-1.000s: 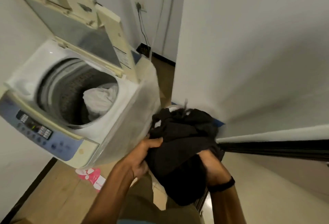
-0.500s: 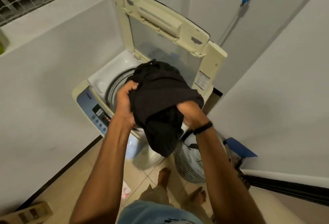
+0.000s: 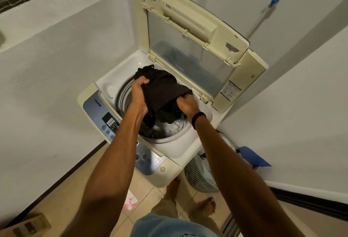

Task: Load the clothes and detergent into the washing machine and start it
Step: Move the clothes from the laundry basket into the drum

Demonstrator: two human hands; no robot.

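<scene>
A cream top-loading washing machine (image 3: pixel 170 165) stands in the corner with its lid (image 3: pixel 190 35) raised. Over its drum mouth I hold a bundle of black clothes (image 3: pixel 162 87). My left hand (image 3: pixel 139 93) grips the bundle's left side. On the right side, my right hand (image 3: pixel 186 104), with a black band on the wrist, grips it as well. Below the bundle, pale clothes (image 3: pixel 174 125) lie inside the drum. The blue control panel (image 3: pixel 109 121) runs along the machine's front edge, partly hidden by my left forearm.
A striped laundry basket (image 3: pixel 197 176) stands on the floor right of the machine, with a blue object (image 3: pixel 252 158) beside it. A pink-and-white packet (image 3: pixel 130 201) lies on the tiled floor. White walls close in on both sides. A cardboard box (image 3: pixel 28 225) sits at bottom left.
I lifted the black bundle from low beside the machine up over it, and it now sits lower, at the drum mouth. My view turned to face the machine.
</scene>
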